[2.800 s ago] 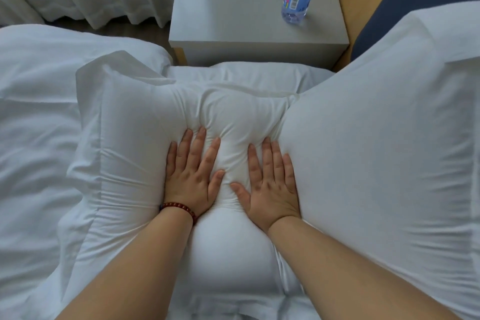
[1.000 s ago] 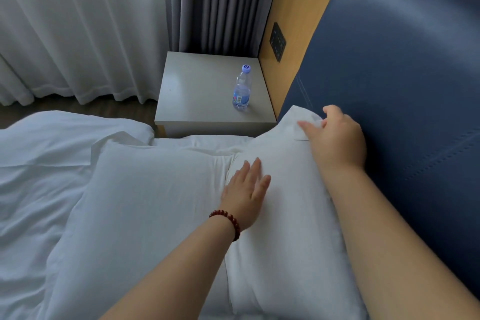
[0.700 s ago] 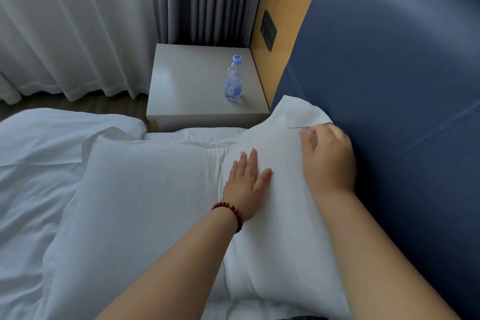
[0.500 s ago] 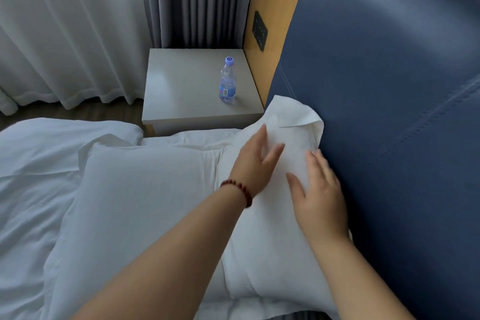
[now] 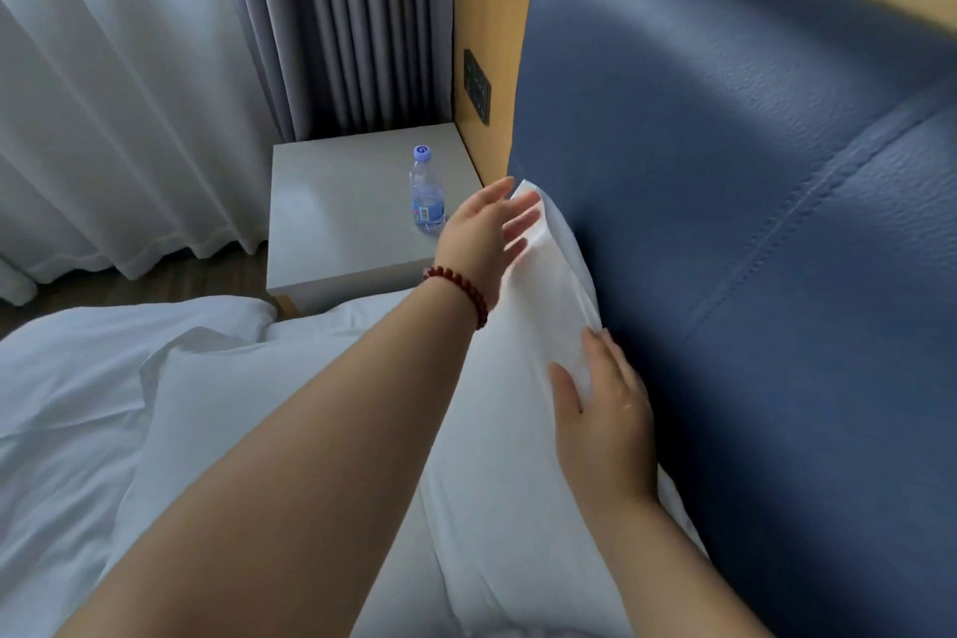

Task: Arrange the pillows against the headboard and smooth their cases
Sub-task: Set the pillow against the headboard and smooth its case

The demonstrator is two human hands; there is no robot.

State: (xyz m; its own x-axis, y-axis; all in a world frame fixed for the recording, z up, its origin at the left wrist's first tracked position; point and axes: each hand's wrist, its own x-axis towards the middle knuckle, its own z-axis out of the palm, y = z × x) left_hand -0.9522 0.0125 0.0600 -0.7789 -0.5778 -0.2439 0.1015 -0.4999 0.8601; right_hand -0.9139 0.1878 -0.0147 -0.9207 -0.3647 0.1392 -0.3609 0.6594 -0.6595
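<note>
White cotton, soft and light: I judge the upright pillow (image 5: 518, 430) will dent and crease under any pinch, so flat palms on its face and a hold at the corner flange suit it best. It leans on the blue headboard (image 5: 751, 249), a second pillow (image 5: 217, 420) lying flat beside it on the bed. My right hand (image 5: 603, 422) rests flat on its upper edge, fingers extended and gripping nothing. Farther up, my left hand (image 5: 484, 236), fingers spread, brushes the top corner; beyond stands a water bottle (image 5: 427, 194) on the table (image 5: 336, 223).

No legible text; water bottle (image 5: 428, 196) label too blurred.
</note>
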